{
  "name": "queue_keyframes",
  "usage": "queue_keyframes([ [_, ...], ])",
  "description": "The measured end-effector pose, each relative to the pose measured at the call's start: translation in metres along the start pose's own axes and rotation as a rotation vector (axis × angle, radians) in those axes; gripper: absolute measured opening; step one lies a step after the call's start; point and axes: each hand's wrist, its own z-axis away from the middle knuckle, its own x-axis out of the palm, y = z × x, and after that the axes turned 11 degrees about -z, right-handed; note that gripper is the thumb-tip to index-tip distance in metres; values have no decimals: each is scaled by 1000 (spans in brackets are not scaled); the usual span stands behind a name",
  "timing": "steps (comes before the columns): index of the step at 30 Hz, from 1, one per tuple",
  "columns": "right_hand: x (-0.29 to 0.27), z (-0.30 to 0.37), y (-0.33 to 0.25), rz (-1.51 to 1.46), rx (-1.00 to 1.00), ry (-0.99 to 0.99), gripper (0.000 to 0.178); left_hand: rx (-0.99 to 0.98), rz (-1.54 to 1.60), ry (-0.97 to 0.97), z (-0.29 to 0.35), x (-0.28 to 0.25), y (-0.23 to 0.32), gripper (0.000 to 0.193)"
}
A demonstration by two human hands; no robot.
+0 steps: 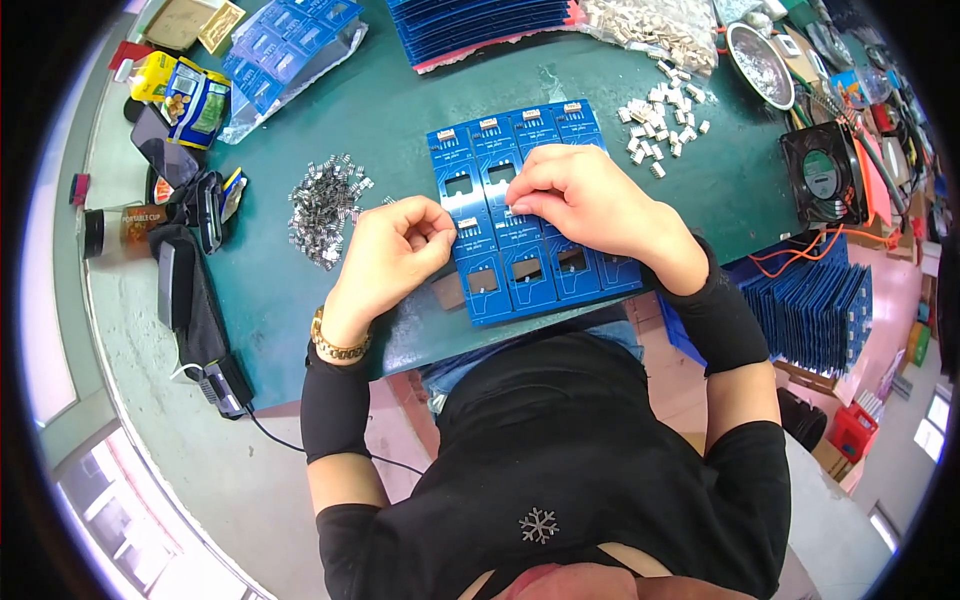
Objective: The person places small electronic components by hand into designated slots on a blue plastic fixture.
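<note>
Left hand (398,245), fingers (424,214) curled inward; right hand (588,200) farther forward, thumb (542,205) and forefinger (532,178) close together

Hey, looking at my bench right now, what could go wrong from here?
The blue circuit panel lies close to the near edge of the bench, so a bump might tip it off. Your left hand is beside a loose heap of small metallic parts; a sideways sweep could scatter them. The black cable running toward your waist might snag if you lean back.
</note>
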Motion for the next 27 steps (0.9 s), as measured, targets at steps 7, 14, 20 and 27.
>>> queue_keyframes([
  [7, -2, -1, 1, -22, -8, -32, 8, -7, 5, 17, -2, 1, -3, 5],
  [14, -5, 0, 3, -93, 5, -37, 8, -17, 8, 5, -2, 2, -2, 6],
  [20, -6, 0, 2, -146, 18, -59, 12, -40, -11, 9, 0, 2, 1, 6],
  [27, -4, 1, 4, -171, 70, -34, 16, -15, -30, -5, 2, 2, 3, 3],
])
